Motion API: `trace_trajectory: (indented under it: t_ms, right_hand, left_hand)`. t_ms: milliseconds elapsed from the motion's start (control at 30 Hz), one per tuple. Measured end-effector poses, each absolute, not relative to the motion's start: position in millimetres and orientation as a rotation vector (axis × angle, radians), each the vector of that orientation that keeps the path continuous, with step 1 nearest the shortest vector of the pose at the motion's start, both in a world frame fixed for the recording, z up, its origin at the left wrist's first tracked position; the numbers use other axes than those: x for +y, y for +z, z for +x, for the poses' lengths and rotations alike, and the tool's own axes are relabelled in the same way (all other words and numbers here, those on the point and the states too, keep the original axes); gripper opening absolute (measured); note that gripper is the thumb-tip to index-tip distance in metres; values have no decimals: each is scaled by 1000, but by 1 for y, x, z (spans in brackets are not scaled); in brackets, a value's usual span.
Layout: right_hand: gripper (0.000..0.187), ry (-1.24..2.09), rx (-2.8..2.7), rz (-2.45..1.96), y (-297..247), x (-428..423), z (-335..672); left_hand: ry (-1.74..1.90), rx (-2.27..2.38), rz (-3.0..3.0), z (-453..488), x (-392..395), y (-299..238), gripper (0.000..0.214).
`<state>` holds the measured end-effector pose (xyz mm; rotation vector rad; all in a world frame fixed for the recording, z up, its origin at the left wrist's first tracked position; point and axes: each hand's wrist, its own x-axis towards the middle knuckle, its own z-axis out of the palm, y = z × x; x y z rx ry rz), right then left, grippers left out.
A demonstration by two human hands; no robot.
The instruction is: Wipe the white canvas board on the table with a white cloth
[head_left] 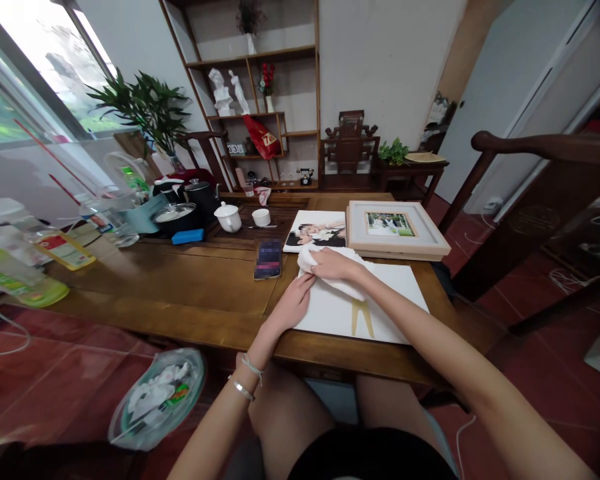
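A white board (pixel 400 293) with a small gold mark lies flat on the wooden table (pixel 180 293) in front of me. My right hand (pixel 333 263) presses a crumpled white cloth (pixel 353 288) onto the board's far left corner, fingers curled over it. My left hand (pixel 290 305) lies flat on the board's left edge, fingers stretched out, holding nothing. A printed photo (pixel 317 231) lies just beyond the cloth, and a framed picture (pixel 395 229) sits to its right.
A phone (pixel 269 259) lies left of the board. Further left stand a white teapot (pixel 229 217), a cup (pixel 261 217), a dark pot (pixel 177 217), a kettle and bottles. A lined bin (pixel 155 397) stands on the floor at my left. A dark wooden chair (pixel 545 200) is at the right.
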<state>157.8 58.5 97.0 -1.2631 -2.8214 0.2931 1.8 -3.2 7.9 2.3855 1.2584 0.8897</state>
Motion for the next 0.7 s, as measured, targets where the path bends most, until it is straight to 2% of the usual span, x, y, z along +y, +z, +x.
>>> trace_trajectory:
  t_ms: [433, 700]
  right_hand:
    - [20, 314, -2787, -1529, 106, 37, 227]
    - [19, 435, -2856, -1363, 116, 50, 175]
  left_hand:
    - [892, 1244, 2371, -1, -2, -1, 46]
    - [865, 1287, 2381, 1, -3, 4, 45]
